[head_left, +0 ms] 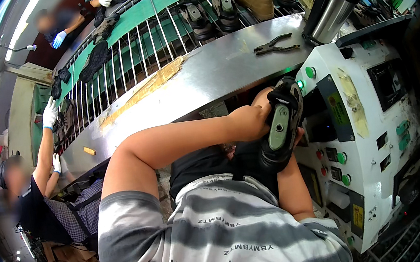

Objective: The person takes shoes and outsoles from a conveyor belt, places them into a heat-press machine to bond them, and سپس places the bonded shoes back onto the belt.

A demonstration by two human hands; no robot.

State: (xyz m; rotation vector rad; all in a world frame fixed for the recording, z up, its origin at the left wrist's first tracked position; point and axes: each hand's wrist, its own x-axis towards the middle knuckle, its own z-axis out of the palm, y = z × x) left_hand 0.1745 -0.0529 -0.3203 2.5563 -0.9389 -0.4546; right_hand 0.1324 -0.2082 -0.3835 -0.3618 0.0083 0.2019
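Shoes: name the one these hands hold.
The dark shoe with the green insert, between left hand and right hand; the rack shoes sit beyond the metal ledge.

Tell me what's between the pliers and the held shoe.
In the head view, the metal ledge's front part shows between pliers and shoe.

held shoe [278, 128]: 1 | own hands [251, 122]: 2 | pliers [265, 48]: 1 | flask [331, 20]: 1 | tan boot [258, 0]: 1

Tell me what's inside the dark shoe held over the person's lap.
Inside the dark black-and-grey shoe sits a pale-green, elongated block with a round dark hole. The block's lower part and the shoe's inner sole are covered and cannot be seen.
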